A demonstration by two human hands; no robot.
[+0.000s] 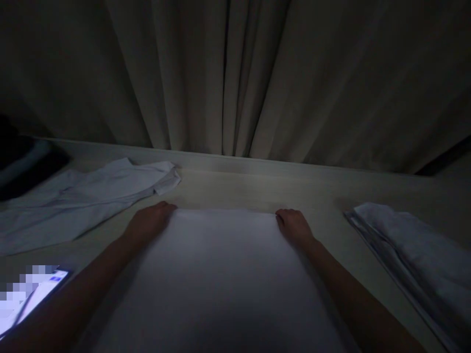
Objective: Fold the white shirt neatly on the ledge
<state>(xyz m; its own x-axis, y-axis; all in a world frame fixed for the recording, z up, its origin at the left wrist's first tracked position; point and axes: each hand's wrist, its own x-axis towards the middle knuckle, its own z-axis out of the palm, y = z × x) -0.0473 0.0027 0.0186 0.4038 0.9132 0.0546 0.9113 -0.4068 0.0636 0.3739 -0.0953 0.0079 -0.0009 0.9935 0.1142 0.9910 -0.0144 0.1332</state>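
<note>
A white cloth [228, 264] stretches out in front of me, its far edge running straight between my two hands. My left hand [152, 219] grips the far left corner, fingers closed over the edge. At the far right corner my right hand [294, 224] pinches the same cloth. The fabric looks flat and taut between them; its near end fades into shadow at the bottom of the view. Whether the cloth rests on the surface or hangs just above it, I cannot tell.
A crumpled white garment [106, 189] lies at the left, beside a dark bundle [33, 162]. A lit phone [40, 296] is at the lower left. Folded white cloth [415, 255] lies at the right. Curtains [198, 78] hang behind the pale surface [235, 189].
</note>
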